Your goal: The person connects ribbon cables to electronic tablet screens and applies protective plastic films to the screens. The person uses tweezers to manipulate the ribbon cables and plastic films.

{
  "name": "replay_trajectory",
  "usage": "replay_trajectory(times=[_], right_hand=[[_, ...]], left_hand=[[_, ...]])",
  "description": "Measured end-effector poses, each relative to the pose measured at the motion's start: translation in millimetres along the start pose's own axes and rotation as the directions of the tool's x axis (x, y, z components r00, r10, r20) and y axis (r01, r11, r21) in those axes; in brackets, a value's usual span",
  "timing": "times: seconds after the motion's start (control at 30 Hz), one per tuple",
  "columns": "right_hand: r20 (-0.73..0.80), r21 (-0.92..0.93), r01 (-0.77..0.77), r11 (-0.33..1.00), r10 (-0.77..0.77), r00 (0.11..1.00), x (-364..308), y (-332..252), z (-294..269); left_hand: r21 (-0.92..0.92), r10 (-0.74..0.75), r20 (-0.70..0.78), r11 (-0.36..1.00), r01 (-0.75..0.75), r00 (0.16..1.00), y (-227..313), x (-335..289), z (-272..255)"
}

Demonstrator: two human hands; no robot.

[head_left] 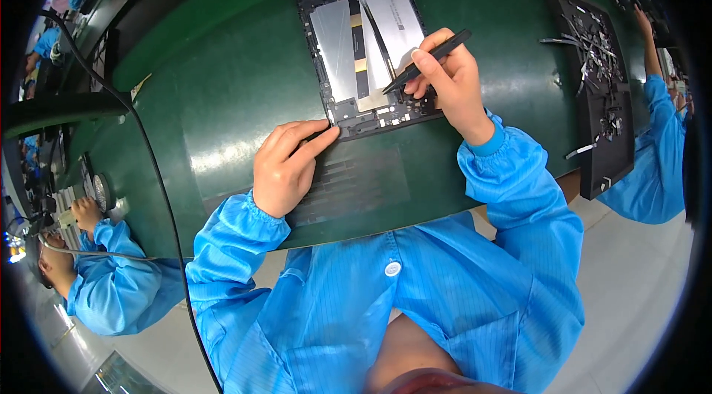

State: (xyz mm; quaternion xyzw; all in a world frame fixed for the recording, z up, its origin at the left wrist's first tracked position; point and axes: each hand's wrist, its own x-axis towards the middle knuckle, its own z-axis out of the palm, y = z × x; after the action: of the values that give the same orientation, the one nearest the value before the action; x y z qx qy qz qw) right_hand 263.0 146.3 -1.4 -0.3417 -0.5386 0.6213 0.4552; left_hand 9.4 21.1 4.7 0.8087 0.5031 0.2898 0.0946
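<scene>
An opened tablet (337, 60) lies on the green bench with its inside facing up. Two silver panels flank a dark centre strip with gold bands, and small circuit parts line its near edge. My left hand (288, 160) steadies the near left corner between thumb and fingers. Pinched in my right hand (452, 83) is a black pointed hand tool (449, 44), slanting down to the left. Its tip is over the near part of the tablet, close to a pale metallic strip. A narrow black ribbon (376, 27) runs lengthwise over the tablet toward my right hand.
A black tray (593, 149) of loose cables and small metal parts stands at the right. A black cable (152, 138) hangs across the left side. Co-workers in blue sleeves (122, 283) sit at both sides. A dark translucent mat (356, 183) lies near the bench's front edge.
</scene>
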Motion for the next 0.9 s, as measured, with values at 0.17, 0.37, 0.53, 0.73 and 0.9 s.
replay_trajectory(times=[0.17, 0.37, 0.53, 0.73, 0.9], right_hand=[[-0.124, 0.026, 0.088, 0.996, -0.084, 0.989, 5, 7, -7], [-0.321, -0.090, 0.113, 0.990, -0.136, 0.937, 39, 14, -34], [-0.435, -0.258, 0.164, 0.952, -0.266, 0.860, 77, 21, -79], [-0.540, -0.634, 0.051, 0.772, -0.488, 0.686, 123, 31, -161], [-0.600, -0.712, -0.117, 0.692, -0.514, 0.613, 156, 26, -201]], left_hand=[[0.135, 0.050, 0.067, 0.989, -0.059, 0.996, 8, 13, -11], [0.090, 0.207, 0.086, 0.972, -0.215, 0.974, 27, 59, 12], [0.271, 0.189, -0.006, 0.945, -0.181, 0.982, -17, 110, 45], [0.460, 0.121, -0.335, 0.887, 0.050, 0.934, -145, 174, 40], [0.604, 0.077, -0.433, 0.764, 0.226, 0.898, -182, 193, 41]])
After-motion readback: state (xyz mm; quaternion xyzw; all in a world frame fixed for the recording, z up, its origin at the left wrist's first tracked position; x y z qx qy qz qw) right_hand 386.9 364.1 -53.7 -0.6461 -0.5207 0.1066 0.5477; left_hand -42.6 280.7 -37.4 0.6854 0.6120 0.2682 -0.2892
